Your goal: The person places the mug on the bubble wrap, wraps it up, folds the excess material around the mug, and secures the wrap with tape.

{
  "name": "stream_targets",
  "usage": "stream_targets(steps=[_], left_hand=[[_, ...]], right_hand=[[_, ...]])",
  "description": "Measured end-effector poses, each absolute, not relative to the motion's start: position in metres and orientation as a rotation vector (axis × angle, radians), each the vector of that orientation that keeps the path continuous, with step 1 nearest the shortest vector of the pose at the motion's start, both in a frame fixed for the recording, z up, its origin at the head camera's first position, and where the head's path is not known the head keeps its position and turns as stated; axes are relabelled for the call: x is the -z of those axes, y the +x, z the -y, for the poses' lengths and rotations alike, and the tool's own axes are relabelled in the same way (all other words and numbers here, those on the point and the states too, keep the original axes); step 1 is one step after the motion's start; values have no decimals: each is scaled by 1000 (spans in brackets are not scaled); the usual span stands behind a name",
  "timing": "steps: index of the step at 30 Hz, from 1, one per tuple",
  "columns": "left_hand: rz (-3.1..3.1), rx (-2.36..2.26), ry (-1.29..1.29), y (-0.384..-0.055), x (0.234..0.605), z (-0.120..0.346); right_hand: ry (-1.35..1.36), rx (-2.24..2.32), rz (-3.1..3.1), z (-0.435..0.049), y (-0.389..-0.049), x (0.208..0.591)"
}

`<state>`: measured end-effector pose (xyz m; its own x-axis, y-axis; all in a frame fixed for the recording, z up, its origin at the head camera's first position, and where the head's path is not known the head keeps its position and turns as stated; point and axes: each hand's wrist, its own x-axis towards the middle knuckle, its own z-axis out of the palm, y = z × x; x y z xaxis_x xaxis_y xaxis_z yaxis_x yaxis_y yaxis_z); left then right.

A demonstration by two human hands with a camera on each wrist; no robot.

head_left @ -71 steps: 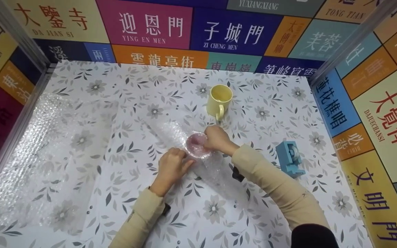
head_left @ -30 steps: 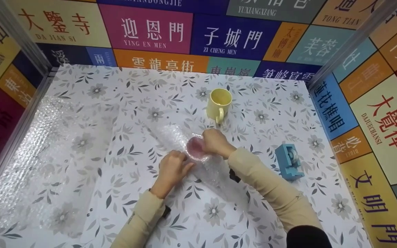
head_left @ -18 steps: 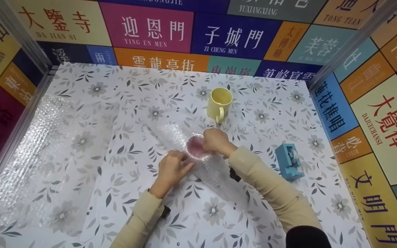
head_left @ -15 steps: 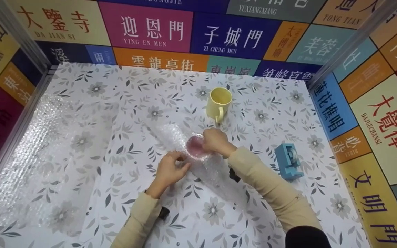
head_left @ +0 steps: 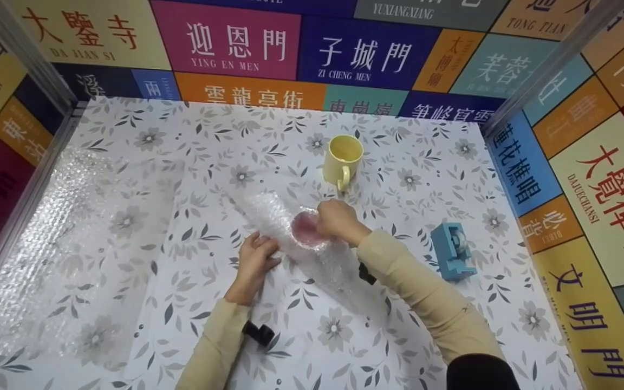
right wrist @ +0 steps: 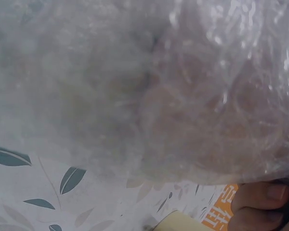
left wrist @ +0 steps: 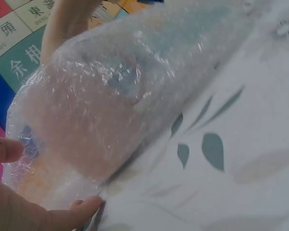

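Note:
A pink mug point(head_left: 305, 228) stands mid-table with clear bubble wrap point(head_left: 271, 211) around it, the sheet's ends spreading to the upper left and lower right. My right hand point(head_left: 339, 219) grips the mug and wrap at the rim; some fingers are hidden inside. Beside the mug's left side, my left hand point(head_left: 253, 262) lies at the wrap's edge, thumb and fingers apart. In the left wrist view the mug's pink body shows through the wrap point(left wrist: 173, 53), with left fingertips point(left wrist: 89, 206) low at its edge. Wrap point(right wrist: 207, 110) fills most of the right wrist view.
Behind the pink mug stands a yellow mug point(head_left: 339, 165), handle toward me. To the right is a blue tape dispenser point(head_left: 450, 252). Another bubble wrap sheet point(head_left: 63, 260) lies flat at the left. Printed panels point(head_left: 236, 49) wall the table at the back and sides.
My left hand has come away from the pink mug's near side, moving left, its fingers now more spread. The right hand keeps its grip and the mug stays in place.

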<state>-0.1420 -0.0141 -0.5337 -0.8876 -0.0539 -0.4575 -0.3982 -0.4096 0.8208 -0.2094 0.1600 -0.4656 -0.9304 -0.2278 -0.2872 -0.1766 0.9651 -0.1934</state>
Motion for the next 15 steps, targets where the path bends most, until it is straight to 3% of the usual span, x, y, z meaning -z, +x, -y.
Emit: stream_targets(steps=[15], left_hand=[[-1472,-2483,-650,-157,541,18]], right_hand=[[-289,262,-2793,-160,-209,466]])
